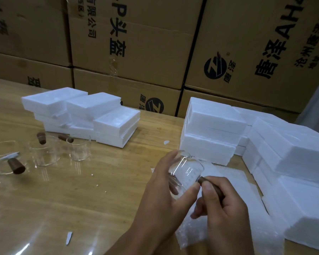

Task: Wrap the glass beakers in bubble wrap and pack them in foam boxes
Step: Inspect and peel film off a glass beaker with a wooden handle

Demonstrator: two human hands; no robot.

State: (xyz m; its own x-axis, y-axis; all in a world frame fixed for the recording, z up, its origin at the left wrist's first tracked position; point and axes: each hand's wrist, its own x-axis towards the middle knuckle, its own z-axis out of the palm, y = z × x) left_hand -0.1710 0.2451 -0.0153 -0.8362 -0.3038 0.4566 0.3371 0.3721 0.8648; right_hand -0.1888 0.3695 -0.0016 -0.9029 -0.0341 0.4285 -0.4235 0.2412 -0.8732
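My left hand [164, 183] grips a clear glass beaker [186, 172] tilted above the table, fingers curled round its body. My right hand [221, 205] pinches the beaker's dark wooden handle [210, 186] between thumb and fingers. Under both hands lies a sheet of bubble wrap [234, 214]. Three more glass beakers with wooden handles [44, 151] [80, 148] [6, 162] stand at the left of the table. White foam boxes are stacked at the back left [92, 113] and along the right [214, 131].
The wooden table [81, 199] has small white foam scraps [69, 237] near the front and centre. Large brown cardboard cartons [145, 43] form a wall behind the table. More foam boxes [302, 181] crowd the right edge.
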